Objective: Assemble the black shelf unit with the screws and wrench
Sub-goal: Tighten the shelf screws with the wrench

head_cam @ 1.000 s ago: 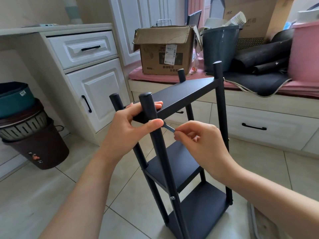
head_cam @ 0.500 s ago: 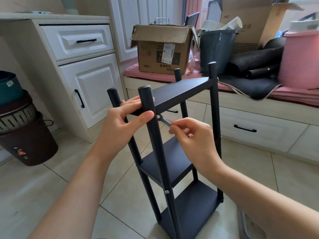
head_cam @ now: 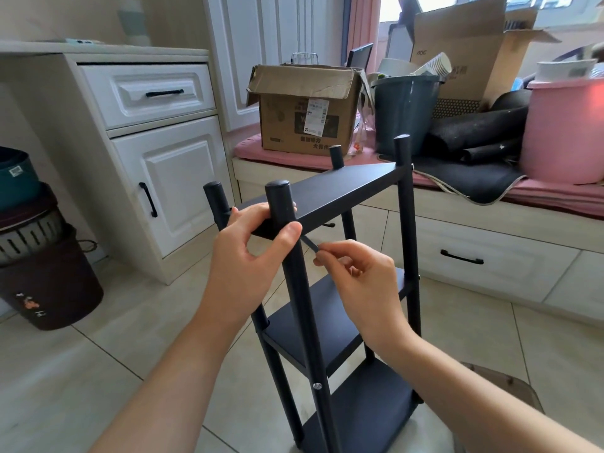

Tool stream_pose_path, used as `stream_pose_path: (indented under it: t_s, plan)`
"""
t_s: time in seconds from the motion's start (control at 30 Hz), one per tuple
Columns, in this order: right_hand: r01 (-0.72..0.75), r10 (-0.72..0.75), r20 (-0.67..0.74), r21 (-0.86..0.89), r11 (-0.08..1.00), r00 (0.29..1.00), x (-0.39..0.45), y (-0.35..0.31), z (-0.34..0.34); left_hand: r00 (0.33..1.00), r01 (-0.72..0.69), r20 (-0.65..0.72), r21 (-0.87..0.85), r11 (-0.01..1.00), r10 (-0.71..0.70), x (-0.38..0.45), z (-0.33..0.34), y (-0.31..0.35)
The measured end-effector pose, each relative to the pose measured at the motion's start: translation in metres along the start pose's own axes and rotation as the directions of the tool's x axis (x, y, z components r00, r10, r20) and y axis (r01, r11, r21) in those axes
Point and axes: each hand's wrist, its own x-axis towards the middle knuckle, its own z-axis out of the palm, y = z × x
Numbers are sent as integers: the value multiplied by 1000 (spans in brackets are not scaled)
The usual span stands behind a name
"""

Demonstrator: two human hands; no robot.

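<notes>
1. Head view, centre: the black shelf unit [head_cam: 343,197] is standing upright on the tiled floor [head_cam: 98,371], with three shelves showing between its round posts.
2. The left hand [head_cam: 245,256] is gripping the near end of the top shelf; its fingers are curling over the shelf edge while the thumb is pressing against the near post [head_cam: 294,289].
3. The right hand [head_cam: 362,289] is pinching the wrench [head_cam: 310,242] between thumb and forefinger; its other fingers are curling loosely inward. The slim wrench is reaching up and left toward the near post, just under the top shelf.
4. A screw [head_cam: 316,385] is sitting in the near post, lower down.
5. Far side: a cardboard box [head_cam: 304,109], a dark bucket [head_cam: 405,109] and a pink bin [head_cam: 562,132] are resting on a low bench.
6. Left: a white cabinet [head_cam: 157,158] is standing beside stacked bins [head_cam: 39,256].
</notes>
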Motion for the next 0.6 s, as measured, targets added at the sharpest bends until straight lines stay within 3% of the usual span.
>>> stream_pose_path:
  t_s: [0.6]
  plan:
    - [32,-32,-8,3,999,999,6,7,10,997,66,36,-130,989,-61,1,0,-3]
